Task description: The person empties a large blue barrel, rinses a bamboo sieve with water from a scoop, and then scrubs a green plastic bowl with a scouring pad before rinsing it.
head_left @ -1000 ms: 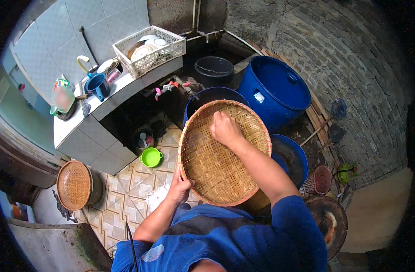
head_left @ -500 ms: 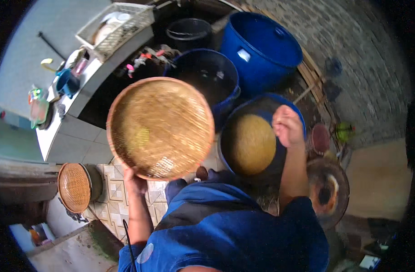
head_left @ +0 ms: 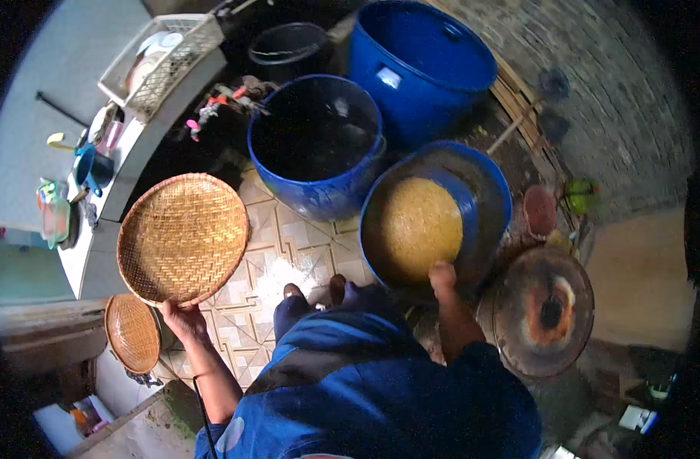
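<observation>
A shallow round woven bamboo tray (head_left: pixel 185 237) is tilted up on the left, its inside facing me. My left hand (head_left: pixel 183 321) grips its near rim. My right hand (head_left: pixel 442 277), closed like a fist, is at the near side of a blue tub (head_left: pixel 497 172); what its fingers hold, if anything, is hidden. Inside that tub lies a yellowish, grainy-looking mass (head_left: pixel 422 226).
A dark-filled blue tub (head_left: pixel 250 145), a large blue barrel (head_left: pixel 396 99) and a black bucket (head_left: pixel 288 46) stand ahead. At right are a stained round lid (head_left: pixel 518 306) and a reddish pot (head_left: pixel 540 210). Another woven basket (head_left: pixel 133 333) and a counter with a white crate (head_left: pixel 155 96) are left.
My left hand has lowered the bamboo tray and carried it left; the yellowish patch in it no longer shows. My right hand has dropped from above the tub to its near side.
</observation>
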The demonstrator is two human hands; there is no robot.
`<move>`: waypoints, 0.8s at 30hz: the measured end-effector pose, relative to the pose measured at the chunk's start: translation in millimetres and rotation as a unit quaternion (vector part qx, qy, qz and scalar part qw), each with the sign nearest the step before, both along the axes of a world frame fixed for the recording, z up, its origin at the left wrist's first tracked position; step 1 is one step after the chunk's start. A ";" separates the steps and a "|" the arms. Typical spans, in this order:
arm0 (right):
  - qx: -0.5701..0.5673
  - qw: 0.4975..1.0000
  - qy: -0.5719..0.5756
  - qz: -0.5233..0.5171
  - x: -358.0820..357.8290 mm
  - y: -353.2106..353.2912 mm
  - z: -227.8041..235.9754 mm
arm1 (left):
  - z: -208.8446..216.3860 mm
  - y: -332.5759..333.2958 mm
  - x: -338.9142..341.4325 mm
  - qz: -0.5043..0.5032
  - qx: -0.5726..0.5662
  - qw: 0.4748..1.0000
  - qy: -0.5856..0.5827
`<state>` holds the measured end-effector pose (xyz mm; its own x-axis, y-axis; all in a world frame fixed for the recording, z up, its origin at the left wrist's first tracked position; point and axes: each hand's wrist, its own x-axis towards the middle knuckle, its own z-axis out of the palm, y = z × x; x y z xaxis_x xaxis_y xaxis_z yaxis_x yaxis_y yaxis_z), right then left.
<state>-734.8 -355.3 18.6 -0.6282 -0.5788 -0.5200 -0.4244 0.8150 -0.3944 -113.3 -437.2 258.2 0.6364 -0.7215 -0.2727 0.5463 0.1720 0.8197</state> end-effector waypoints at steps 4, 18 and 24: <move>-0.094 0.986 0.124 0.050 4.7 -34.2 -13.6 | -13.8 10.3 27.4 0.036 0.007 0.999 -0.012; -0.420 0.847 0.056 0.322 264.2 -384.1 165.6 | -58.6 -21.3 34.5 0.124 0.071 0.988 0.051; -0.269 0.885 0.082 0.372 371.1 -502.6 175.5 | -83.7 -56.1 60.0 0.112 0.137 0.981 0.076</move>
